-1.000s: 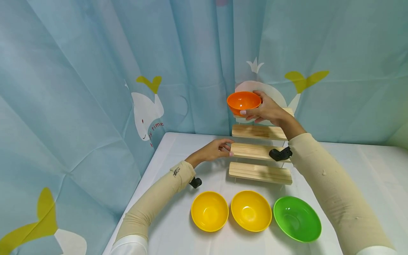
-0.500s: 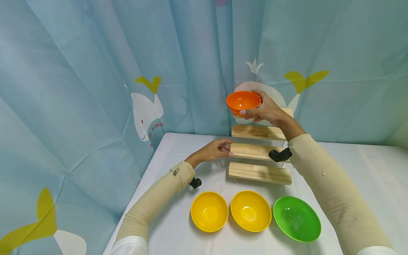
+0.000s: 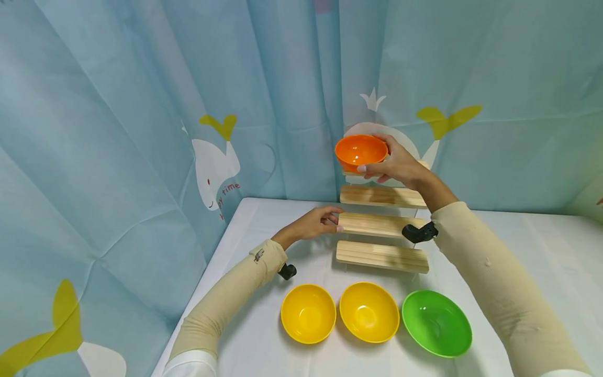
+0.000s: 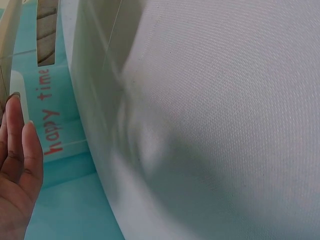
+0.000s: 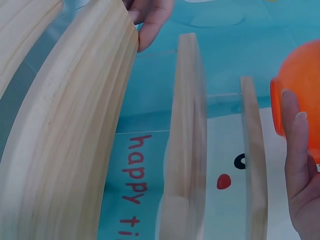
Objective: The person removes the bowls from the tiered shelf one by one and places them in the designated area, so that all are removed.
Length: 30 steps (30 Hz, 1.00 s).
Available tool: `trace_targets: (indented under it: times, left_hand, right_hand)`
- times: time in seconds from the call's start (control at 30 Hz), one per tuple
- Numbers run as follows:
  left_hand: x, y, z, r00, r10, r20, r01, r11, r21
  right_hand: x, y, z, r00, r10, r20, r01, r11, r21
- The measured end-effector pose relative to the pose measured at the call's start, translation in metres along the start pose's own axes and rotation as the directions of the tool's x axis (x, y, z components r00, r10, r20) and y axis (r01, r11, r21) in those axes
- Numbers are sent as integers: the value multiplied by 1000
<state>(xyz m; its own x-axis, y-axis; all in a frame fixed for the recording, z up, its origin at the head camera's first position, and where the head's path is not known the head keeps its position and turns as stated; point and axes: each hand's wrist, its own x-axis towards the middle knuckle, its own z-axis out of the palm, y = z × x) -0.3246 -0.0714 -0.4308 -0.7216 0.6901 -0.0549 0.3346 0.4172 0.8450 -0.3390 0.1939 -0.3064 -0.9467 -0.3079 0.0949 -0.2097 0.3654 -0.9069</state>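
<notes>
My right hand (image 3: 400, 165) grips an orange bowl (image 3: 360, 149) by its right side, thumb in front and fingers behind. The bowl is upright at the left end of the top board (image 3: 419, 165) of a wooden tiered stand (image 3: 381, 255). In the right wrist view a narrow gap shows between the foot of the orange bowl (image 5: 305, 95) and the top board (image 5: 254, 160). My left hand (image 3: 313, 222) holds the left end of the second board from the bottom (image 3: 372, 223), thumb at its front edge and fingers at the back.
Two yellow bowls (image 3: 308, 314) and a green bowl (image 3: 436, 323) stand in a row on the white table (image 3: 254, 335), in front of the stand. A blue curtain (image 3: 297, 104) with whale prints hangs behind the stand and along the left side.
The head view has shifted slightly. The right forearm has moved a little to the right, while the orange bowl stays at the top board. The left hand keeps its place at the stand.
</notes>
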Motion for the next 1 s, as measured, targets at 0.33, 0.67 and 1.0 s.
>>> trace_targets:
  times: [0.33,0.67,1.0]
  left_hand:
    - [0,-2,-1,1000,7,-4,-7,1000,-3]
    - [1,-2,-1,1000,9,1,-9,1000,-5]
    - [2,-3,-2,1000,11,2,-11,1000,8]
  right_hand:
    - [-12,-3,-8,1000,-21,16,21,1000,-18]
    - [-28,1,-15,999,-15,45,17,999,-46]
    - [-42,5,-21,999,-10,45,11,999,-40]
